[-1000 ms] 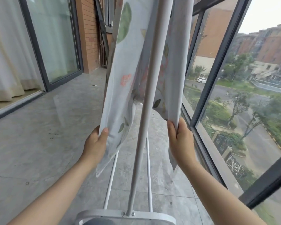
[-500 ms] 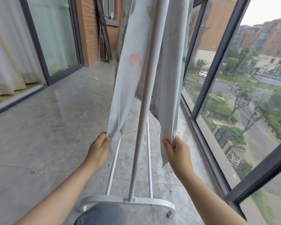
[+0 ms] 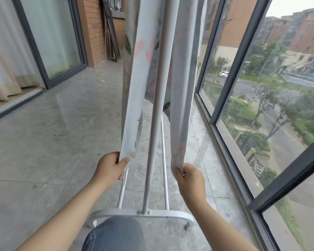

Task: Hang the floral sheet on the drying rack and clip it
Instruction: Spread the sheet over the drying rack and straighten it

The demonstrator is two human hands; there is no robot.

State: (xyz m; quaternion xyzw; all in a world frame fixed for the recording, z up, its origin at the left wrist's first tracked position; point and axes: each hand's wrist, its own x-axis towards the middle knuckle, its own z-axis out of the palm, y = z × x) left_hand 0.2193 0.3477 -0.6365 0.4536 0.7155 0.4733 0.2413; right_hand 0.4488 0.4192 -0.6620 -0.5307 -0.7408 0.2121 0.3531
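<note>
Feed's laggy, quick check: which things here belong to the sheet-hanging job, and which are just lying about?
Job: floral sheet, drying rack, left hand, right hand (both gripping the sheet).
Lying about: frame leaning on brick wall, scrap on floor, curtain.

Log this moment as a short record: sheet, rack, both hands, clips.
sheet: floral sheet hangs in two panels, one each side of the pole; top out of view
rack: drying rack upright on the floor, beside the window
left hand: grips the left panel's bottom edge
right hand: grips the right panel's bottom edge
clips: none visible
</note>
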